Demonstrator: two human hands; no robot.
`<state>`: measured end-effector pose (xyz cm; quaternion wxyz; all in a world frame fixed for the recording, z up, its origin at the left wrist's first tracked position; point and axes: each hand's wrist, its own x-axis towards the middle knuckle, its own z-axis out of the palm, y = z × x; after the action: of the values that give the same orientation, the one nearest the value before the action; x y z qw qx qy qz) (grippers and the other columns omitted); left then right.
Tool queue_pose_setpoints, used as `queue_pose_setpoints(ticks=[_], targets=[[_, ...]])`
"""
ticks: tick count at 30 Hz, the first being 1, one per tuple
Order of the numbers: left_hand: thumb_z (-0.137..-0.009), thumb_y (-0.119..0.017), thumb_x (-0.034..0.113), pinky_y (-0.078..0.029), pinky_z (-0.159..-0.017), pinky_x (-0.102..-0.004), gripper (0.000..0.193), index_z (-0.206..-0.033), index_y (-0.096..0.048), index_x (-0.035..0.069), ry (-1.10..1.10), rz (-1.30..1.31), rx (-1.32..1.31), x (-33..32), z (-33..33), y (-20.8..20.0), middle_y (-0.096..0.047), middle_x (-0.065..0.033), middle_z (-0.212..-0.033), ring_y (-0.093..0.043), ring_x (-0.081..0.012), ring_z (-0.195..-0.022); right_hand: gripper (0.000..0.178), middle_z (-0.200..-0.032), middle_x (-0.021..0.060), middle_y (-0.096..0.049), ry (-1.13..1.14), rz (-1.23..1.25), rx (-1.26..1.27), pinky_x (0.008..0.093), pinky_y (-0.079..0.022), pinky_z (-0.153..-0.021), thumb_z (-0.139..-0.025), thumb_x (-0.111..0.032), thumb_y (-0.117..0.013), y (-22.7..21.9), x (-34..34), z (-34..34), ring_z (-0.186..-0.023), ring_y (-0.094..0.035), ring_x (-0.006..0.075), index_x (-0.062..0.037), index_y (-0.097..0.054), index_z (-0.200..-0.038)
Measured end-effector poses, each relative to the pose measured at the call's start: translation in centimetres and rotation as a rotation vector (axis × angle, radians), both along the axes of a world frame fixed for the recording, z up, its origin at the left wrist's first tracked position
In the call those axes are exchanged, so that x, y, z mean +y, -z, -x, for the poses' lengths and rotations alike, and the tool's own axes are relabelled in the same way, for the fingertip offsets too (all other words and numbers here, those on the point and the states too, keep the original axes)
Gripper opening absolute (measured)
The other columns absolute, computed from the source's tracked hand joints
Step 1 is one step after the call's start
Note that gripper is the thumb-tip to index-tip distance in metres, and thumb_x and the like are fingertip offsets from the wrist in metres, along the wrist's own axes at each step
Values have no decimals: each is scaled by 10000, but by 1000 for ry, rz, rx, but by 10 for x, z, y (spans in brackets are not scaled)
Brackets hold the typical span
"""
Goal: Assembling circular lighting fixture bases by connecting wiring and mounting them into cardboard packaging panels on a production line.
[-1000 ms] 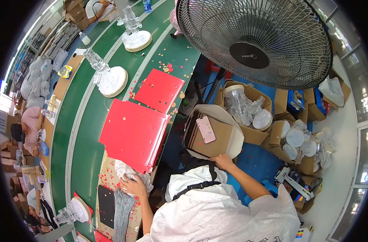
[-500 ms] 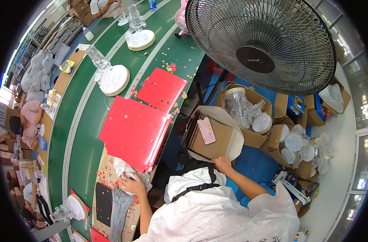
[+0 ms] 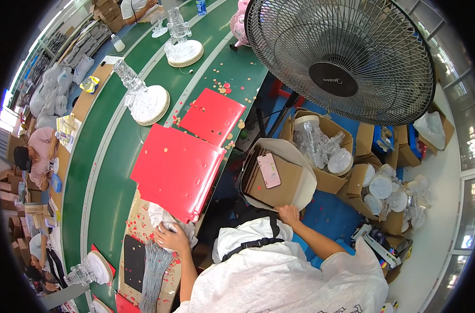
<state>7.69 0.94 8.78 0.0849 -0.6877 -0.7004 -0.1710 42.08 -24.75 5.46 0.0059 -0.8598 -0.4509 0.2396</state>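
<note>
My left hand [image 3: 173, 239] is at the near end of the workbench, its fingers curled over a crumpled white cloth [image 3: 157, 214]. Beside it lie a bundle of thin grey wires [image 3: 156, 274] and a black flat pad [image 3: 134, 262]. Just beyond, a stack of glossy red sheets [image 3: 175, 169] covers the bench edge, with a smaller red sheet pile [image 3: 212, 116] farther off. My right hand [image 3: 288, 214] grips the near rim of a bin [image 3: 306, 189] with a pale flared edge. Inside it stand brown cardboard pieces [image 3: 287, 190], and a pink phone [image 3: 269, 170] lies on top.
A large black fan [image 3: 334, 78] looms at the upper right. Clear figurines on round white bases [image 3: 150, 106] stand along the green conveyor [image 3: 99, 172]. Cartons of clear parts [image 3: 328, 180] fill the right side. Red and gold paper discs [image 3: 138, 224] are scattered about. Other people [image 3: 39, 151] sit at the far left.
The whole view has shifted slightly. Both hands stay where they were, the left at the cloth and the right at the bin's rim.
</note>
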Motion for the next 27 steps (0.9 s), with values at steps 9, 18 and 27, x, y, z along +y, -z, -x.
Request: queue_pose_setpoints(ticks=[9,18,27], targets=[[-889,-626,320,-317,-1091,-528,446,-1243,-595,51,-3,0,6,1,-1,0,-548,-176,-1328,-474,-366,-1279,294,-842,142,-734,16,-32,-40,468,-584,-670,-745,-175,-699,2,-1,2,-764,-725,340,-239,-780,-1021],[-887,-630,316,-330,-1090,-519,437,-1230,-604,45,-2,-16,20,1,1,0,-560,-175,-1311,-488,-370,-1257,329,-838,148,-732,13,-48,-50,467,-585,-672,-717,-145,-713,-5,1,4,-772,-722,345,-222,-781,-1029],[-881,-643,309,-334,-1095,-510,444,-1232,-613,39,10,-31,35,1,-2,-1,-566,-174,-1306,-501,-369,-1243,308,-842,148,-731,36,-14,-37,474,-574,-661,-734,-139,-694,-10,0,4,-760,-718,351,-215,-782,-1020]])
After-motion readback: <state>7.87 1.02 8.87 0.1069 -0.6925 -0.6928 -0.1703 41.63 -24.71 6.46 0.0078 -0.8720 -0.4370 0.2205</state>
